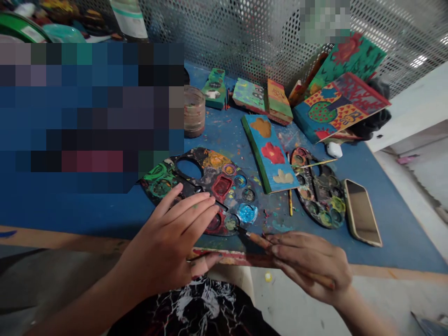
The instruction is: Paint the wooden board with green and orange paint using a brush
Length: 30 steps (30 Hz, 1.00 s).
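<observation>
My left hand (178, 233) lies over the near side of a paint-covered palette (238, 191), fingers stretched out and thumb by the table edge. In my right hand (311, 263) is a paintbrush (257, 239) with a wooden handle, held between thumb and fingers. Its dark tip is at a palette well (231, 222) of greenish-grey paint, close to a well of bright blue paint (247, 213). Behind the palette lies a blue painted block (269, 149) with brown, red and cream flower shapes and a green side.
A second palette (317, 193) and a phone (362, 212) lie to the right. One thin brush (317, 163) rests across that palette. A jar of murky water (194, 112) stands behind. Painted boxes (336, 109) line the perforated metal panel (238, 37). Blurred squares cover the left.
</observation>
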Tool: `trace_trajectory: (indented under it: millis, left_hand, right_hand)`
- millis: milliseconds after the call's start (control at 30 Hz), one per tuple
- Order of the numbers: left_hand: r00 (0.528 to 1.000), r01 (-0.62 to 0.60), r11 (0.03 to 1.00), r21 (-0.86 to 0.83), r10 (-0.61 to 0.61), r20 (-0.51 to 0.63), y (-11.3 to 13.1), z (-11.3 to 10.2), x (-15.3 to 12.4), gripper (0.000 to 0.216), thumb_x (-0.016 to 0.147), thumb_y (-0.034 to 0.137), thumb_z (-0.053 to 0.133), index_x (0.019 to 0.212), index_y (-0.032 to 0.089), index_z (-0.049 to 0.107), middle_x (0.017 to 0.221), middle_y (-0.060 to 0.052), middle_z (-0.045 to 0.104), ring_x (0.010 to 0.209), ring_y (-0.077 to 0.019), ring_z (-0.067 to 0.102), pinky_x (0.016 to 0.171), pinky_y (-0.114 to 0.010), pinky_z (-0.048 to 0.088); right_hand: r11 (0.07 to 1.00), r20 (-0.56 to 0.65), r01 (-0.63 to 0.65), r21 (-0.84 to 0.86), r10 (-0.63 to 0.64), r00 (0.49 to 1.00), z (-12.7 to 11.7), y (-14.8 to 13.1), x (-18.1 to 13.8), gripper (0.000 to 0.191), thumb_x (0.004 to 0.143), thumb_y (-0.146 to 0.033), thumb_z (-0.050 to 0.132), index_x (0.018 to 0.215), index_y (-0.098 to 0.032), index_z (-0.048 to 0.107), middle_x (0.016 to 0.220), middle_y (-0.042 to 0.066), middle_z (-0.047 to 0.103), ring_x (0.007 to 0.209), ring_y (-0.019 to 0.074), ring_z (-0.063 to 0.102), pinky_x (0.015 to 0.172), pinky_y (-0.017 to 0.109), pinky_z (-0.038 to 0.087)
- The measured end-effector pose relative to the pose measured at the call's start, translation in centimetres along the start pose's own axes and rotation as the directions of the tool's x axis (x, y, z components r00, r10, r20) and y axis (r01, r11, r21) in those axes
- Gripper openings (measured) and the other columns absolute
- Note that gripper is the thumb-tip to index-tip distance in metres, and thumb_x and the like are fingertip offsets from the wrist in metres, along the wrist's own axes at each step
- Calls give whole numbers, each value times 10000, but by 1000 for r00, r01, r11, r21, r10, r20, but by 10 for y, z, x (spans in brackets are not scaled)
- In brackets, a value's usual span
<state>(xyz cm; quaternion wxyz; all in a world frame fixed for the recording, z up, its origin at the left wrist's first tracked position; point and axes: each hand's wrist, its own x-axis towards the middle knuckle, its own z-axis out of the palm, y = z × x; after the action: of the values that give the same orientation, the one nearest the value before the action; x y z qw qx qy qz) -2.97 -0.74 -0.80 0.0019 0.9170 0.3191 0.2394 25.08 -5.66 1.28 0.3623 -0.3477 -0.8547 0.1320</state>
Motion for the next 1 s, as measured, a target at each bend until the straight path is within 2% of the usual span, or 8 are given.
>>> trace_trajectory:
  millis: [133,333,467,567,700,767,833,1000]
  left_hand:
    - [1000,-14,1000,16,13,9,-1,1,1,603,789,436,618,1245,55,514,1237,-185,634,1235,-330,514,1134,-589,234]
    - [1000,-13,1000,2,13,11,-2,0,1,614,785,426,624,1256,53,497,1238,-193,631,1237,-331,514,1135,-584,235]
    - [1000,1,1000,-3,-1,0,-1,-2,1,595,786,413,629,1251,68,493,1232,-186,637,1234,-333,523,1136,-580,238]
    - [1000,10,1000,-3,-10,-3,0,-3,0,571,796,399,618,1252,81,489,1232,-174,640,1240,-325,520,1140,-571,237]
    - [999,17,1000,-1,-17,29,-1,-2,1,590,801,428,612,1257,77,485,1240,-171,632,1240,-319,514,1142,-567,222]
    - [999,32,999,1,-32,40,0,-2,2,589,797,439,614,1246,76,497,1230,-170,635,1229,-320,521,1143,-561,212]
    - [997,61,998,-4,-61,53,1,-2,3,574,793,438,612,1234,85,513,1227,-161,638,1221,-317,527,1148,-549,204]
    - [992,112,993,-33,-110,61,5,-4,3,546,800,447,589,1215,94,545,1239,-145,639,1215,-311,536,1158,-520,197]
  right_hand:
    - [999,-47,41,15,-40,998,7,2,-2,225,871,-89,580,1067,-141,676,931,105,768,923,179,730,797,266,611]
    - [990,-62,-98,103,105,993,10,4,-2,245,802,-64,651,1019,-165,701,902,60,774,888,168,736,802,235,604]
    - [976,-2,-126,176,128,992,3,3,0,255,803,-63,637,1026,-174,695,912,50,771,905,167,730,789,233,599]
    - [977,49,-147,155,141,989,-8,-1,10,236,814,-82,642,1024,-180,683,915,47,768,887,165,730,781,230,586]
    - [975,194,-215,53,201,960,-15,-6,42,60,870,-216,630,918,-189,655,785,21,734,680,127,697,597,196,523]
    - [968,224,-247,33,234,946,-8,-6,60,141,900,-301,595,819,-187,618,687,3,669,565,103,619,506,196,450]
    - [962,259,-267,47,247,934,4,-5,74,223,907,-331,578,734,-191,567,644,-14,606,539,90,558,501,197,409]
    - [951,285,-286,116,244,927,31,-4,87,299,907,-192,497,620,-205,415,579,-49,478,512,70,449,515,190,344]
